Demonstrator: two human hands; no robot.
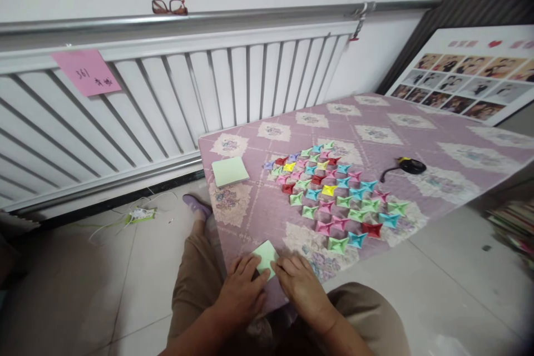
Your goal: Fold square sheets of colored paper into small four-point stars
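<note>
A light green square of paper [265, 251] lies turned cornerwise at the near edge of the cloth-covered table. My left hand [245, 286] holds its left side, with thumb and fingertips on the sheet. At the right corner, the thumb and bent fingers of my right hand [301, 285] grip the paper. Part of the sheet's lower edge is hidden by the fingers. Farther up the table sits a stack of pale green paper squares [230, 171]. To the right, several small folded paper pieces [329, 190] in green, pink, blue, red and yellow stand in rows.
The table wears a purple patterned cloth [258, 211]. A black cord bundle [411, 166] rests on it at the right. Behind it are a white radiator [246, 78] and a photo board [467, 80]. A power strip [141, 214] with cables lies on the floor at left.
</note>
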